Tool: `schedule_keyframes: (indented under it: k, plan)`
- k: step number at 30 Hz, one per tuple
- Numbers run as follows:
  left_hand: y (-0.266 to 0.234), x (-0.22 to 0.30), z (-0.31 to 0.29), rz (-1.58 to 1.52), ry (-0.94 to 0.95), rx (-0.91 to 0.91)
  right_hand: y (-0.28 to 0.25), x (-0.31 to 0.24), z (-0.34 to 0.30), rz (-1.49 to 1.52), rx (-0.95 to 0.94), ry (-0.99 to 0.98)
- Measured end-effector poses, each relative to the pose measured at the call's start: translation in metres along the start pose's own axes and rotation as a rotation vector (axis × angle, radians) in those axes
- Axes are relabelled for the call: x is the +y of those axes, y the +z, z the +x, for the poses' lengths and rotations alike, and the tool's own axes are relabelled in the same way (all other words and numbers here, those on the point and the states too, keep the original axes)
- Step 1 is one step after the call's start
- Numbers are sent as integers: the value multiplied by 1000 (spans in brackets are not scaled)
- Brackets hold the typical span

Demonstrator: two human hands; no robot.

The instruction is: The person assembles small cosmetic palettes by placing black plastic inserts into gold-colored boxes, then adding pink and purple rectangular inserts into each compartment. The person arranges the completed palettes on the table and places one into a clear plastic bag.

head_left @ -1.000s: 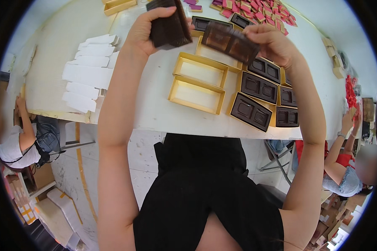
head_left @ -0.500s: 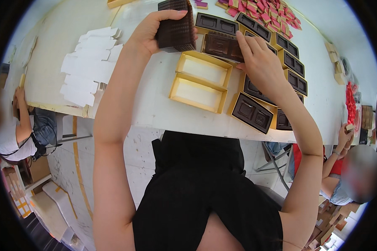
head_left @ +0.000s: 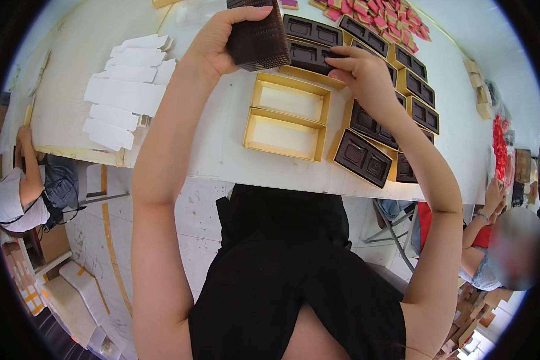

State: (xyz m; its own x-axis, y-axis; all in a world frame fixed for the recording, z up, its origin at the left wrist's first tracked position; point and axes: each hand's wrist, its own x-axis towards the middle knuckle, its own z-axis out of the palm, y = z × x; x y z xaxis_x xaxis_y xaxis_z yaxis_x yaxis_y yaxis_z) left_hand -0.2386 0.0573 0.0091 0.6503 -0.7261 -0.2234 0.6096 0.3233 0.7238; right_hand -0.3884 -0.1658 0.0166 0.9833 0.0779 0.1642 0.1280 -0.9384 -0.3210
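My left hand point(head_left: 213, 42) grips a thick stack of dark brown plastic trays point(head_left: 259, 39), raised over the table with the thumb across its top edge. My right hand point(head_left: 366, 75) has its fingers over the right end of a single brown plastic tray point(head_left: 306, 55), its thumb by the near edge. That tray lies in a gold box point(head_left: 312, 77), whose near wall shows below it; its right end is partly hidden by my fingers. Closer to me, two gold boxes without trays, a farther one point(head_left: 291, 97) and a nearer one point(head_left: 285, 133), sit side by side.
Several gold boxes with brown trays point(head_left: 363, 157) fill the table's right side. Behind them is a pile of pink and gold pieces point(head_left: 381, 18). White folded cartons point(head_left: 129, 90) overlap at left. People sit at both sides, one hand point(head_left: 493, 198) showing at right.
The single tray has gone down into the gold box behind the two bare ones. My right hand has shifted slightly left; the stack in my left hand has tilted and moved slightly right.
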Motion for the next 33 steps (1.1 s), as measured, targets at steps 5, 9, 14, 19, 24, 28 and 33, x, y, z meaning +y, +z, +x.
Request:
schedule_keyframes:
  k: [5, 9, 14, 19, 24, 28, 33]
  plan:
    - [-1, 0, -1, 6, 7, 13, 10, -3, -10, -482, 44, -322]
    - [0, -5, 1, 35, 67, 31, -20, -19, 9, -101, 91, -118]
    - [25, -1, -22, 198, 280, 22, -25, -64, 41, 886, -14, 110]
    - [16, 2, -52, 226, 427, 95, -26, -57, 38, 1405, -185, 140]
    - [-6, -1, -100, -111, 317, -29, -36, -54, 16, 1317, -259, 331]
    - [-23, -18, -117, -148, 180, 33, -16, -40, 10, 1046, -353, 535]
    - [-26, -35, -128, -187, 134, 135, -10, -62, -13, 27, 151, -154]
